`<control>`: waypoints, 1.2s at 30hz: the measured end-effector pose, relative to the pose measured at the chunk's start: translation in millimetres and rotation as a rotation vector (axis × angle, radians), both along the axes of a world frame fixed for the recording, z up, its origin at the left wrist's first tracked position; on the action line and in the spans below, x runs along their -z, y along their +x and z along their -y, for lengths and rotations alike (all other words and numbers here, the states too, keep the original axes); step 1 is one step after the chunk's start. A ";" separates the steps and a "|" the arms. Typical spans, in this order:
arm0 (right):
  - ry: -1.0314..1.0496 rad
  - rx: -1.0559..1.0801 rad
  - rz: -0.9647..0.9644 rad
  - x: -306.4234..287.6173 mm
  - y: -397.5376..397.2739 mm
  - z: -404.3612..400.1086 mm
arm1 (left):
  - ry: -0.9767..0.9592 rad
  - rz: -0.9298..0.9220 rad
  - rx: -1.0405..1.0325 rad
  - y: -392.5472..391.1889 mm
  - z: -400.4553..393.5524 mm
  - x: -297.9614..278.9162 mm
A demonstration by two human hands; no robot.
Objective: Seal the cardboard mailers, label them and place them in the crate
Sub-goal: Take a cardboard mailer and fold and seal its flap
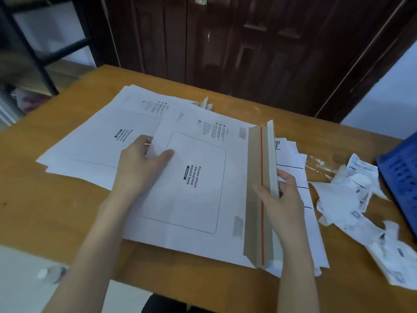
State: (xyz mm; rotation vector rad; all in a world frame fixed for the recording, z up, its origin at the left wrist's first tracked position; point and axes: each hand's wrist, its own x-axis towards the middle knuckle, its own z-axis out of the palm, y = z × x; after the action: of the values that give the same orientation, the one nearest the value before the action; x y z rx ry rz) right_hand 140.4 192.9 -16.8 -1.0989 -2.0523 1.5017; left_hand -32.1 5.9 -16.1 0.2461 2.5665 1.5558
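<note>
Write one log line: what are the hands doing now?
left hand: holds white cardboard mailer | right hand: folds its brown flap | blue plastic crate: waiting

Wooden table (pixel 67 213) carries what I see: white mailers (pixel 99 141) stacked toward 10 o'clock, one mailer (pixel 191 199) at centre, crumpled label scraps (pixel 361 204) at 3 o'clock, blue crate (pixel 399 172) beyond them.
</note>
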 end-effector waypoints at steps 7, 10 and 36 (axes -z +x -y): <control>-0.032 -0.043 -0.089 -1.2 15.6 0.7 | -0.011 -0.057 -0.035 21.6 3.4 4.5; -0.093 -0.053 -0.137 -3.1 25.7 1.5 | -0.014 -0.082 -0.076 30.3 6.6 1.4; 0.255 0.091 -0.067 15.9 44.8 -0.2 | -0.498 -0.366 -0.191 34.9 20.6 19.8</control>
State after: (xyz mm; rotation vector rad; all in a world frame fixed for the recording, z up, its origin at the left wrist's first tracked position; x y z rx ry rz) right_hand 185.3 193.2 -32.7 -1.0125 -2.0504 1.1779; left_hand 2.8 -14.6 -35.9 0.2531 3.2423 0.9268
